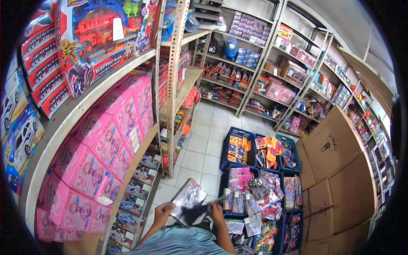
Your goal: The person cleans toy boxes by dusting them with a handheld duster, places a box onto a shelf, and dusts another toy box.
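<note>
The shiny pack (190, 196) lies between the two hands, tilted, just in front of the striped shirt (182, 240). At its 8 o'clock, the left hand (162, 213) pinches its edge, thumb and fingers drawn close. At 4 o'clock, the right hand (217, 213) is nearly closed on something dark, perhaps part of the pack; the view is too small to be sure. Bare floor (204, 146) opens at 12 o'clock, edged by crates (225, 148) from 1 to 4 and pink boxes (111, 142) at 10
</note>
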The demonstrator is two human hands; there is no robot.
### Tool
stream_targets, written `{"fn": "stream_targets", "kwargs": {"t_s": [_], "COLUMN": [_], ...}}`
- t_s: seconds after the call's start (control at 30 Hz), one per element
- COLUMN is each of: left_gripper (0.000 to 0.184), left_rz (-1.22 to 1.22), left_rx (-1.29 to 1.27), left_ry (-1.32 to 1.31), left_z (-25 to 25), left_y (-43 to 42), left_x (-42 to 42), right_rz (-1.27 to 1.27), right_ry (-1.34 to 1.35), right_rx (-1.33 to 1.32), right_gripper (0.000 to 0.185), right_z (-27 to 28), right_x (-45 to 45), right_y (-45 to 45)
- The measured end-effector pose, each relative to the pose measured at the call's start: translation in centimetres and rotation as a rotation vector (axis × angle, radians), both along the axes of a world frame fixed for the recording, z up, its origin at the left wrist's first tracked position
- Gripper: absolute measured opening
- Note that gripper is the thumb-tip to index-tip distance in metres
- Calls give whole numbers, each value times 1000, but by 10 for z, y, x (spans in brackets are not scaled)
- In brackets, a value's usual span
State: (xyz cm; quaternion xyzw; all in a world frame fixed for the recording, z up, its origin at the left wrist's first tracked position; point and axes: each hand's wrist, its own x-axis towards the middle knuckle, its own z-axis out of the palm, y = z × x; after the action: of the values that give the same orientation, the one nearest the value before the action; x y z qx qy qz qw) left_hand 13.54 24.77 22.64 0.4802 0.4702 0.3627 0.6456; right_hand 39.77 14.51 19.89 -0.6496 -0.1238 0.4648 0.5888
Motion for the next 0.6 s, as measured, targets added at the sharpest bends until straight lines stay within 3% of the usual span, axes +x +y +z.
{"fn": "stream_targets", "kwargs": {"t_s": [0.07, 0.2, 0.33, 0.43, 0.47, 0.6], "left_gripper": [32, 34, 37, 37, 38, 40], "left_rz": [9, -53, -113, -153, -161, -307], "left_rx": [4, -142, -152, -196, -228, -116], "left_ry": [-39, -118, -187, -220, -229, -220], "left_z": [-1, 3, -3, 19, 27, -2], "left_y": [2, 2, 9, 6, 6, 16], "left_x": [5, 7, 12, 19, 20, 24], "right_rz": [191, -323, 170, -278, -392, 174], "right_ry": [-138, 76, -127, -98, 41, -271], "right_rx": [-79, 114, -5, 94, 180, 97], "right_gripper": [28, 28, 31, 28, 29, 36], "right_z": [-7, 13, 32, 54, 43, 69], "right_x": [10, 6, 15, 5, 7, 12], "right_y": [-6, 0, -8, 1, 6, -1]}}
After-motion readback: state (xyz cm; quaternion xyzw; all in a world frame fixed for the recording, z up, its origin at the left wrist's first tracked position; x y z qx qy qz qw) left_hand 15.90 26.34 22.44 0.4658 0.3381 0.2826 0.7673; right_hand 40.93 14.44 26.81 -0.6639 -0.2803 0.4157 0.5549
